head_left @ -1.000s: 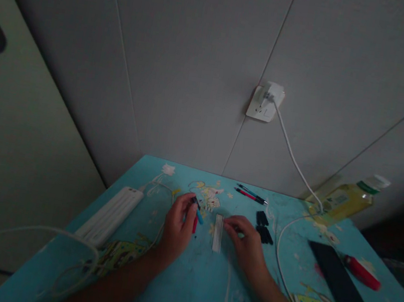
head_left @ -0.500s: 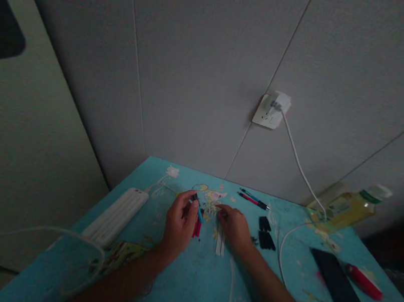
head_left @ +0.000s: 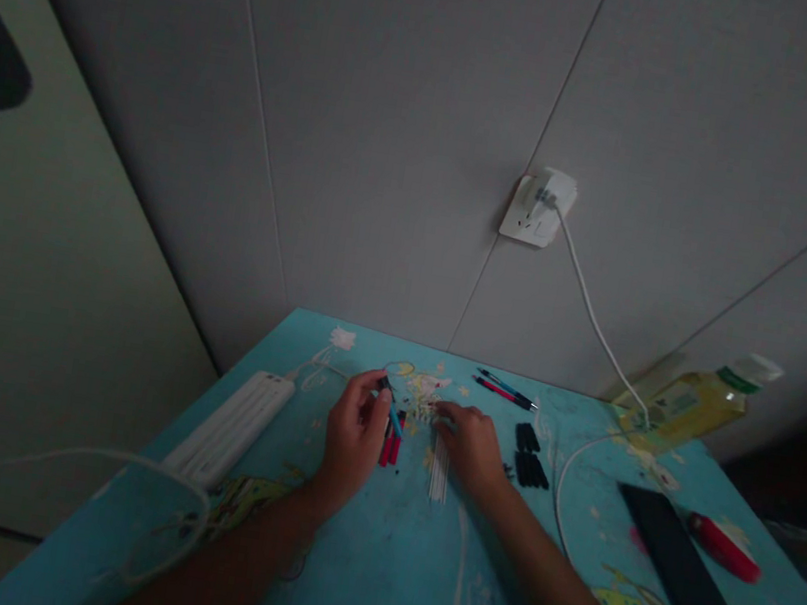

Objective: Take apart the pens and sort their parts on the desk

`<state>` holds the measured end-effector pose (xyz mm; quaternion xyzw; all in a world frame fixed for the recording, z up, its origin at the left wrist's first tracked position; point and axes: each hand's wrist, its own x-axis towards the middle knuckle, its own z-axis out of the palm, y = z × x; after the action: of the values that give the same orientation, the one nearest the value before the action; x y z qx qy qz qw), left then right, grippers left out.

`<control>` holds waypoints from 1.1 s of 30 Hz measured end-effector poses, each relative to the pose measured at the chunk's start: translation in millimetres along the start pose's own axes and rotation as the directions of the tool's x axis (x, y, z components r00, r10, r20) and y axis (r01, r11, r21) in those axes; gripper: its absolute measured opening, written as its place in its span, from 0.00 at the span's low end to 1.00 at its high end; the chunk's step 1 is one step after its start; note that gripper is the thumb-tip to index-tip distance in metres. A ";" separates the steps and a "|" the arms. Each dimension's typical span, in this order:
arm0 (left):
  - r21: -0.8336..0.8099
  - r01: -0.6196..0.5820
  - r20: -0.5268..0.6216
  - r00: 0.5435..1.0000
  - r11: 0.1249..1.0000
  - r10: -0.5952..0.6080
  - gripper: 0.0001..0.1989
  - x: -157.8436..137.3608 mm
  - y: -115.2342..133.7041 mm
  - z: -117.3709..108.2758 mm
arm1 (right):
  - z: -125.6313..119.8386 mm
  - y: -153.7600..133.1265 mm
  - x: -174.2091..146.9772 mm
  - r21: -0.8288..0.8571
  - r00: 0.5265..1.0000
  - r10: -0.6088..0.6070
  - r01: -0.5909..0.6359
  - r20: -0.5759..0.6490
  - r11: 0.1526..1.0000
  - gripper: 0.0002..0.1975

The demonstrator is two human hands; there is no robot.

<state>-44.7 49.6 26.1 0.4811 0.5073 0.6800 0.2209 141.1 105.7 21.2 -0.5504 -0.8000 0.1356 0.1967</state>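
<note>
Blue pen barrel (head_left: 396,422) pinched between the thumb and fingers of the left hand (head_left: 356,429), above a blue table (head_left: 370,571).
Its slanted hold leaves the lower end uncovered. The right hand (head_left: 471,444) curves over the upper ends of white rods (head_left: 439,475); whether its fingers grip anything, I cannot tell. Red barrels (head_left: 395,447), rods and black pieces (head_left: 530,470) lie grouped by kind, probably for easy finding.

Blue tube (head_left: 396,423) tilted; white sticks (head_left: 439,476) lying bunched
</note>
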 end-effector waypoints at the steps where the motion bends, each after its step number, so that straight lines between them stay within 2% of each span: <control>1: 0.005 0.001 -0.003 1.000 1.000 -0.001 0.13 2.8 -0.9 -1.0 | -3.4 -2.2 -3.1 0.022 1.000 -0.005 0.006 -0.013 1.000 0.16; 4: 0.006 0.017 0.012 1.000 1.000 -0.018 0.13 9.6 -3.1 -2.2 | -12.9 -15.7 -16.0 0.120 0.998 -0.036 0.043 -0.060 0.992 0.15; 8: 0.050 0.018 0.110 0.994 0.999 -0.024 0.12 10.6 -0.4 0.9 | -18.9 -43.6 -31.2 0.307 0.992 -0.096 0.117 -0.082 0.944 0.15; 11: 0.094 -0.017 0.153 0.988 0.995 0.002 0.11 10.7 5.5 2.2 | -19.4 -61.4 -31.0 0.464 0.989 -0.120 0.144 -0.080 0.874 0.14; 13: 0.127 -0.041 0.174 0.985 0.991 0.018 0.12 12.8 9.0 0.4 | -18.4 -69.2 -25.6 0.490 0.990 -0.121 0.143 -0.076 0.860 0.14; 18: 0.226 -0.114 0.244 0.968 0.967 0.058 0.13 18.0 7.9 -14.3 | -10.1 -75.9 -3.9 0.457 0.992 -0.122 0.119 -0.022 0.882 0.13; 21: 0.309 -0.174 0.285 0.955 0.935 0.084 0.18 15.3 0.0 -26.8 | -5.2 -69.3 17.7 0.387 0.997 -0.070 0.060 0.012 0.920 0.15; 24: 0.388 -0.254 0.354 0.929 0.886 0.111 0.13 8.5 -7.8 -37.2 | -2.3 -57.2 46.3 0.291 0.997 0.003 -0.026 0.079 0.956 0.15; 28: 0.454 -0.342 0.448 0.886 0.823 0.121 0.09 -1.2 -11.9 -43.2 | 6.9 -47.7 80.3 0.154 0.979 0.074 -0.104 0.191 0.983 0.17; 33: 0.501 -0.393 0.502 0.858 0.771 0.110 0.09 -8.5 -12.5 -44.5 | 27.5 -52.2 101.7 0.035 0.938 0.085 -0.102 0.335 0.994 0.17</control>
<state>-82.4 26.5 10.1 0.7326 0.5564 0.3847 0.0754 53.0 182.0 36.3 -0.5517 -0.7908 0.2567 0.0661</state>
